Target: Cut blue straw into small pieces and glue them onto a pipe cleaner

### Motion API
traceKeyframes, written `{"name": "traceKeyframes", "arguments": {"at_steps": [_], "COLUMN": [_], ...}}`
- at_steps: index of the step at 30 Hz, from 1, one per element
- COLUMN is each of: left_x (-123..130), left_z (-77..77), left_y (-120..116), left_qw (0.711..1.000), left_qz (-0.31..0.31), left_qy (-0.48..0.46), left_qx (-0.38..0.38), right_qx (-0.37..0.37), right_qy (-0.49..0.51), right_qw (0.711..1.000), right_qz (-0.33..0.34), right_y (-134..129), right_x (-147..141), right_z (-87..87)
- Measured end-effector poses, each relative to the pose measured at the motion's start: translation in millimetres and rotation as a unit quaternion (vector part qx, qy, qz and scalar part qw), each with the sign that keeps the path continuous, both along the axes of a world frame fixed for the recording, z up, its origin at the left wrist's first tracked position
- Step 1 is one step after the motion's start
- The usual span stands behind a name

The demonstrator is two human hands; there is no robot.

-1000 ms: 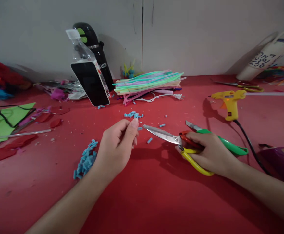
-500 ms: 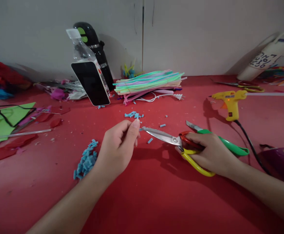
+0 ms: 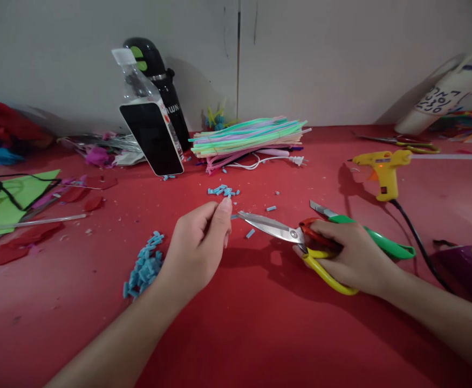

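Note:
My left hand (image 3: 199, 242) is closed in a pinch, thumb against the fingers. A thin blue pipe cleaner (image 3: 234, 216) shows as a short end beside the fingertips, close to the scissor tips; the rest is hidden in the hand. My right hand (image 3: 353, 253) is wrapped around the red and yellow handles of metal scissors (image 3: 272, 225), blades pointing left and nearly closed. A heap of short blue cut pieces (image 3: 144, 269) lies left of my left wrist. A smaller group of blue pieces (image 3: 221, 190) sits beyond my fingertips, with a few loose ones by the blades.
A green-handled cutter (image 3: 387, 242) lies beyond my right hand. Further right are a yellow glue gun (image 3: 385, 167) with its cord and a purple object (image 3: 468, 269). At the back, a phone (image 3: 152, 140) leans on a bottle, beside a pipe cleaner bundle (image 3: 247, 140).
Almost nothing differs. The view has shifted very slightly; both hands keep their grip, and the scissor blades stay close to the left fingertips.

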State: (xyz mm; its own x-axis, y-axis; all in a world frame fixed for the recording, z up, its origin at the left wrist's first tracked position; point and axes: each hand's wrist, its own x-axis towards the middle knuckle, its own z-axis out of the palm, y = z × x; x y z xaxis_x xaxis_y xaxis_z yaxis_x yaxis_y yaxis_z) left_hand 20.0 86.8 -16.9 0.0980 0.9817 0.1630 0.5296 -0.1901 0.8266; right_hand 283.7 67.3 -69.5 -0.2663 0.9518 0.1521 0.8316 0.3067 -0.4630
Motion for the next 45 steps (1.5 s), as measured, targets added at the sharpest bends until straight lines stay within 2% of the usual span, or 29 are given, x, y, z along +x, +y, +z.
{"name": "traceKeyframes", "arguments": {"at_steps": [28,45], "left_x": [0.4,1.0], "left_z": [0.2,-1.3], "left_y": [-0.7,-1.4], "left_qw": [1.000,1.000], "left_qz": [-0.006,-0.012], "left_qy": [-0.001,-0.014], "left_qx": [0.002,-0.002], "right_qx": [0.012,0.007], "right_qy": [-0.001,-0.011], "right_qw": [1.000,1.000], "right_qz": [-0.008,0.011], "right_y": [2.1,2.3], "right_x": [-0.2,-2.0], "right_z": [0.6,3.8]}}
